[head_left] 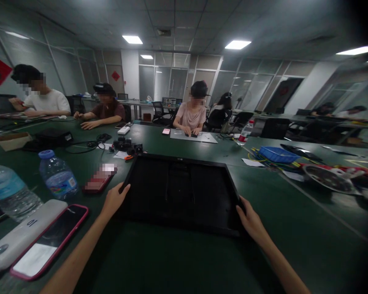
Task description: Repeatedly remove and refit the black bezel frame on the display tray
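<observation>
A wide black rectangular panel (208,196) with a raised frame, much like a computer monitor, is in front of me over the green table. A small pale mark sits on its far edge, and thin lines form a U shape in its middle. My left hand (115,200) is closed around the left edge, thumb on top. My right hand (250,216) grips the right edge near the closer corner, thumb on the frame and fingers partly hidden. Whether the panel rests on the table or is lifted slightly, I cannot tell.
Left of me are water bottles (57,175), a white power bank (27,228), a pink-edged phone (50,241) and a red phone (99,179). Rightward lie a blue basket (278,154) and a metal pan (328,179). A person (191,112) works opposite.
</observation>
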A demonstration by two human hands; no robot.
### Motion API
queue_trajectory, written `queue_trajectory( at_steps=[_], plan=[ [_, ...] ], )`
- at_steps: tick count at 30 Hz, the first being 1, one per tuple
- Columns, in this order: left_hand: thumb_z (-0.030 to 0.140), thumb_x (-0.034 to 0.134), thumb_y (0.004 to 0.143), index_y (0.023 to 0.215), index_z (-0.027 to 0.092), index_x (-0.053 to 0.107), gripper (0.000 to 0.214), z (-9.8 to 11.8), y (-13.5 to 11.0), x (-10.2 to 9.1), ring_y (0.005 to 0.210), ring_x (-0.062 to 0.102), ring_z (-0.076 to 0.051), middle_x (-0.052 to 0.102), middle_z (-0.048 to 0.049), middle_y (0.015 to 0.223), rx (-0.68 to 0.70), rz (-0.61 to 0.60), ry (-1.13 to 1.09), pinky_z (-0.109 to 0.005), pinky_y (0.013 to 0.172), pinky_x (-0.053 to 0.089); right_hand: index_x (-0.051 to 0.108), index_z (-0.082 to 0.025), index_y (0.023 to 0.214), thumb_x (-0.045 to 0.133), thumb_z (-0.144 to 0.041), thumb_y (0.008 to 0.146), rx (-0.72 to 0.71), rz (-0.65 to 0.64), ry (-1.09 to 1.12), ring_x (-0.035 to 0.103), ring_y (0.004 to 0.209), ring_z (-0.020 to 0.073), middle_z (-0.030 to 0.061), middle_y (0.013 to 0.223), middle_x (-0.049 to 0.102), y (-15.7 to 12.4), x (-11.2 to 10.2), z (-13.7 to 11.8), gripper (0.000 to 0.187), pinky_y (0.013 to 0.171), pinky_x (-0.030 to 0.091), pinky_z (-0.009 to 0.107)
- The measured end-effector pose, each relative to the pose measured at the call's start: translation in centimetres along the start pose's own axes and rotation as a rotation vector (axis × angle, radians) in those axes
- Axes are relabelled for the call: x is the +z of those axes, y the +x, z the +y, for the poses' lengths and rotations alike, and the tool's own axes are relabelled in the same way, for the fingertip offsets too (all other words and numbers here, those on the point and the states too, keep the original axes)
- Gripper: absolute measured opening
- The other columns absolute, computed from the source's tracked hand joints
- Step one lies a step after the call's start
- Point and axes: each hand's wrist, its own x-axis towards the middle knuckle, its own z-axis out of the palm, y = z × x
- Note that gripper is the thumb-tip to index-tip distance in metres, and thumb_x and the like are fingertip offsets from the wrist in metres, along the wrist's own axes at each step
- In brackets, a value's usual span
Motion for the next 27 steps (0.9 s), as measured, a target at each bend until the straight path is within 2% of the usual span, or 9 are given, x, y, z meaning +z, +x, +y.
queue_trajectory(
  at_steps=[4,9,16,21,27],
  plan=[
    [0.065,0.043,0.096,0.131,0.014,0.07,0.067,-0.1,0.1,0.0,0.102,0.069,-0.03,0.075,-0.0116,0.115,-0.007,0.008,0.034,-0.035,0.088,0.049,0.052,-0.019,0.142,0.042,-0.052,0.099,0.016,-0.007,0.002,0.066,0.125,0.0312,0.016,0.137,0.067,-0.1,-0.1,-0.8,0.055,0.11,0.053,0.047],
    [0.068,0.042,0.096,0.127,0.018,0.071,0.065,-0.4,0.2,0.0,0.094,0.069,-0.029,0.076,-0.0093,0.106,-0.02,-0.013,0.052,-0.034,0.083,0.049,0.053,-0.019,0.14,0.042,-0.052,0.098,0.033,0.002,0.006,0.067,0.124,0.0308,0.0158,0.135,0.068,0.0,-0.3,-1.2,0.055,0.109,0.054,0.047],
    [0.062,0.047,0.096,0.125,0.015,0.073,0.061,-0.1,0.2,0.0,0.109,0.069,-0.031,0.075,-0.0133,0.116,-0.012,0.026,-0.011,-0.036,0.093,0.05,0.055,-0.017,0.14,0.046,-0.05,0.094,0.078,-0.015,0.021,0.068,0.12,0.0341,0.0182,0.132,0.069,0.3,-0.4,-1.4,0.058,0.106,0.055,0.049],
    [0.058,0.048,0.098,0.124,0.015,0.073,0.056,0.0,0.1,-0.1,0.111,0.07,-0.031,0.076,-0.0147,0.116,0.008,0.026,-0.037,-0.038,0.093,0.051,0.059,-0.016,0.137,0.05,-0.051,0.09,0.14,-0.013,0.046,0.066,0.124,0.0367,0.0197,0.135,0.068,0.5,-0.3,-1.1,0.059,0.109,0.052,0.052],
    [0.057,0.045,0.098,0.126,0.015,0.072,0.057,0.5,0.0,-0.2,0.115,0.069,-0.031,0.075,-0.0147,0.12,0.019,0.013,-0.044,-0.038,0.097,0.051,0.06,-0.017,0.136,0.051,-0.057,0.089,0.123,0.004,0.102,0.065,0.126,0.0372,0.0196,0.136,0.067,0.7,0.0,-0.6,0.062,0.114,0.047,0.055]
  ],
)
